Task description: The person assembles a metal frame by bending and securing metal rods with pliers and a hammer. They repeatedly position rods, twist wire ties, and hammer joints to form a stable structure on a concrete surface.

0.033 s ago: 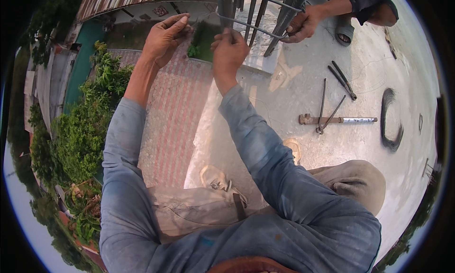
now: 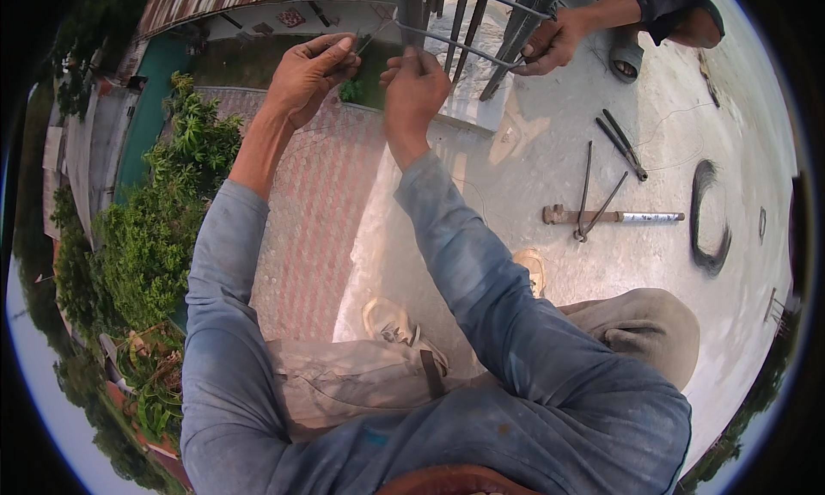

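Observation:
My left hand (image 2: 311, 81) is closed in a pinch on a thin wire (image 2: 371, 38), which slants up from the fingertips toward the rebar cage. My right hand (image 2: 417, 91) is curled shut at the foot of the cage's left upright bar (image 2: 410, 14). What its fingers hold is hidden. The cage has several dark upright bars tied round by bent steel rings (image 2: 455, 44). On its right side, a co-worker's hand (image 2: 554, 44) grips the ring's corner beside a thick ribbed bar (image 2: 520, 44).
On the concrete slab to my right lie a hammer (image 2: 610, 216), pincers (image 2: 593, 211) across its handle, a second pair of pincers (image 2: 623, 147) and a coil of black wire (image 2: 709, 220). The slab's edge (image 2: 357, 263) drops to red-and-grey paving (image 2: 309, 229) on my left.
My left hand has shifted slightly right and down, closer to my right hand. The wire at its fingertips shows more clearly now. My right hand has barely moved.

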`<state>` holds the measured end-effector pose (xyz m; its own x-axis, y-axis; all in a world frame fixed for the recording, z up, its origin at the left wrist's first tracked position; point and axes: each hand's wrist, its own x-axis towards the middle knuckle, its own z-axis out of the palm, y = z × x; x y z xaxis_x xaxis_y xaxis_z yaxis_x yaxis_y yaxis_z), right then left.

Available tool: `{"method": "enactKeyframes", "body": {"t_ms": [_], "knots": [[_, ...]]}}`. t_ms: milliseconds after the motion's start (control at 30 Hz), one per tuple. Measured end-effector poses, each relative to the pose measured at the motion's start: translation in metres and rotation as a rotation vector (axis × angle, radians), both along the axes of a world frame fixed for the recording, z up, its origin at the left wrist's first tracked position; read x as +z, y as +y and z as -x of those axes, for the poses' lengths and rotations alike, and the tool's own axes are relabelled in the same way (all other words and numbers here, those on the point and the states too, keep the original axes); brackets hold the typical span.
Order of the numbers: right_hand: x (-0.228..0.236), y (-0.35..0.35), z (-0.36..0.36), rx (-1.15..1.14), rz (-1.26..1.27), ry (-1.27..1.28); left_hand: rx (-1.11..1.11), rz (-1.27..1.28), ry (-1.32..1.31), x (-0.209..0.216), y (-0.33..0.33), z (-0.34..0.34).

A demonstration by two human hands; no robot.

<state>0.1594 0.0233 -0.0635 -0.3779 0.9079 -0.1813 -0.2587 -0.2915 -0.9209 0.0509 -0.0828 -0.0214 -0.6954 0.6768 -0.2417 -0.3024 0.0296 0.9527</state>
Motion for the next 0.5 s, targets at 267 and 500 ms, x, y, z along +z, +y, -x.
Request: {"method": "enactKeyframes", "body": {"t_ms": [267, 500], "knots": [[0.017, -0.003, -0.006, 0.1, -0.576, -0.547, -0.203, 0.102, 0.143, -0.045, 0.013, -0.032], [0.019, 0.018, -0.021, 0.259, -0.768, -0.602, -0.137, -0.225, -0.163, -0.03, 0.007, -0.001]]}}
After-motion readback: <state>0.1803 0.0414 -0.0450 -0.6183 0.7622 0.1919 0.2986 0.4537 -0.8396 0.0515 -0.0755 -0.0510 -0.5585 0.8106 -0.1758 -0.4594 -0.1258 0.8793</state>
